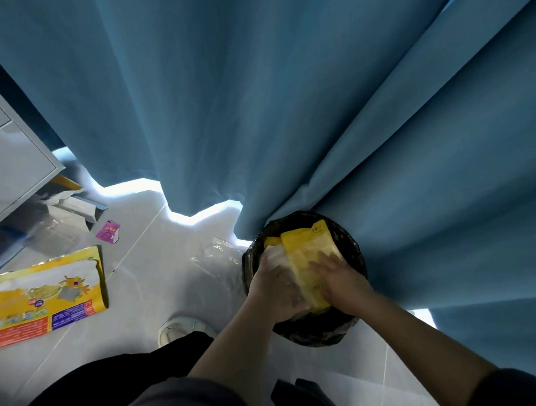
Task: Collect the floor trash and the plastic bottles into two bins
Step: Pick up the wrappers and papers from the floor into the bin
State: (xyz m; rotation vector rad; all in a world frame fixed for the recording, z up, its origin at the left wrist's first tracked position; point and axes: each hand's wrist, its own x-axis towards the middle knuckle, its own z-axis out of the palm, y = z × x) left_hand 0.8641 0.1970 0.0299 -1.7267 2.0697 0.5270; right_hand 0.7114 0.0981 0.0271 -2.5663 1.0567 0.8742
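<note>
My left hand (276, 287), right hand (339, 281) and the yellow packet (309, 250) hide the bin's (301, 334) inside; the big bag (48, 292) is cropped at the left.

Bare left hand (275, 284), bare right hand (342, 281), dark grey sleeves (184, 402), black trousers (114, 375), pale shoe (181, 327).

Looks like a room in a home: floor-length blue curtain (286, 93), glossy pale floor tiles (158, 270), grey drawer cabinet (6, 154), small bin (314, 332) lined with a black bag, snack packaging (45, 295) lying about.

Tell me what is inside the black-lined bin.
A yellow plastic bag and a whitish wrapper lie in the bin, under the left hand and right hand. Anything beneath them is covered.
</note>
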